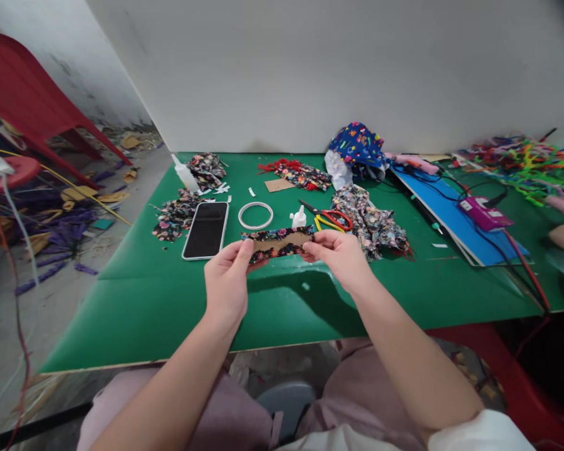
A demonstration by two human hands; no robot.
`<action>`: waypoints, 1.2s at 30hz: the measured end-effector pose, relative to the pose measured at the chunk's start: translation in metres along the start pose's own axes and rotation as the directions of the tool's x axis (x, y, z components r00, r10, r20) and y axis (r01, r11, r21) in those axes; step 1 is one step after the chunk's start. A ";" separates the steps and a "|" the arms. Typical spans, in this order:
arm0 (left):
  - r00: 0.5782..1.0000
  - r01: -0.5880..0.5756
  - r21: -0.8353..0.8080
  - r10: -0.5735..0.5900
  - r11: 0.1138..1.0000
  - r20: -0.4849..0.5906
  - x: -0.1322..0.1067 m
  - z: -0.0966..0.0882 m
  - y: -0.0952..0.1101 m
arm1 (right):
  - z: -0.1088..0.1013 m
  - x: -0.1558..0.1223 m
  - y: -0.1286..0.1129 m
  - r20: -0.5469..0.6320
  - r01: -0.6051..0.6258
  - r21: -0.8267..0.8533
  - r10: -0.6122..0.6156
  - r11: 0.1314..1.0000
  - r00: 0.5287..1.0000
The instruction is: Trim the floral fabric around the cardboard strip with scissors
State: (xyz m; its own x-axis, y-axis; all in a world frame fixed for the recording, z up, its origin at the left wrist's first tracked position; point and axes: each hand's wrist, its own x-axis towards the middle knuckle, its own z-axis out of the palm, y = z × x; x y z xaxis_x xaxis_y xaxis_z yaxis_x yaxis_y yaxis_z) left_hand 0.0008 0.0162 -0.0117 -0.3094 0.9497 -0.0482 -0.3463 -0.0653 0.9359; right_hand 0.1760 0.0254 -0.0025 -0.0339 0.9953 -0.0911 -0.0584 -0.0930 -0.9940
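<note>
At the centre of the frame, the left hand [226,275] and right hand [339,252] are each pinching one end of a floral-fabric-covered cardboard strip [279,242], holding it just above the green table [169,313], beside a smartphone [207,229].

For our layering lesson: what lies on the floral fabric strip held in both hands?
A brown cardboard strip lies on the dark floral fabric strip; left hand and right hand cover its ends.
</note>
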 end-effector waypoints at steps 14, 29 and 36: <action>0.996 -0.090 0.094 0.087 0.992 0.033 -0.007 0.000 -0.006 | -0.004 0.001 -0.006 0.042 -0.014 0.043 0.012 0.999 0.999; 0.999 -0.022 0.082 0.018 0.996 0.049 -0.006 0.001 -0.002 | -0.002 0.002 -0.006 0.040 -0.006 0.254 -0.004 0.967 0.999; 0.929 -0.120 0.392 -0.036 0.912 0.369 -0.006 -0.007 0.010 | -0.012 0.005 -0.011 -0.091 0.025 0.181 -0.009 0.983 0.996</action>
State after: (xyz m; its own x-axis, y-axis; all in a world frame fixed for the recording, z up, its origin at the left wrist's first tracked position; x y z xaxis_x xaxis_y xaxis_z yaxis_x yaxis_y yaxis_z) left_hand -0.0064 0.0076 -0.0045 0.0522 0.9974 0.0501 0.0689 -0.0537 0.9962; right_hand 0.1889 0.0317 0.0076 0.0575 0.9945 -0.0877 -0.2388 -0.0716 -0.9684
